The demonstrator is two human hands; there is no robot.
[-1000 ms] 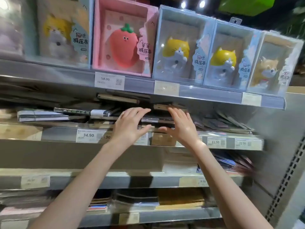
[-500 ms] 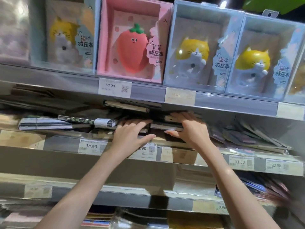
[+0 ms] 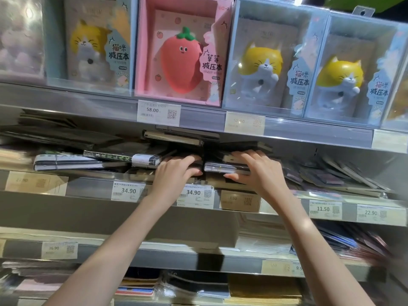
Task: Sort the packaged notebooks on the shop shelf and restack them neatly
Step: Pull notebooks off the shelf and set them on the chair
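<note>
Notebooks (image 3: 227,167) are lying flat, long axis running nine to three; right hand (image 3: 257,171) is gripping one, left hand (image 3: 176,173) clasping the neighbouring stack at nine o'clock.

Light came from overhead, one bright ceiling lamp (image 3: 298,0) burning out at the top edge. The clear fronts of the boxed toys (image 3: 273,56) threw back pale glare, strongest at the far left box (image 3: 21,36) (nearly washed out). The shelf recess (image 3: 181,144) under the top shelf lay in deep shadow. Motion blur smeared the lower right stock (image 3: 364,241) and the left edge, and the wide lens bowed the shelf rails (image 3: 309,131).
</note>
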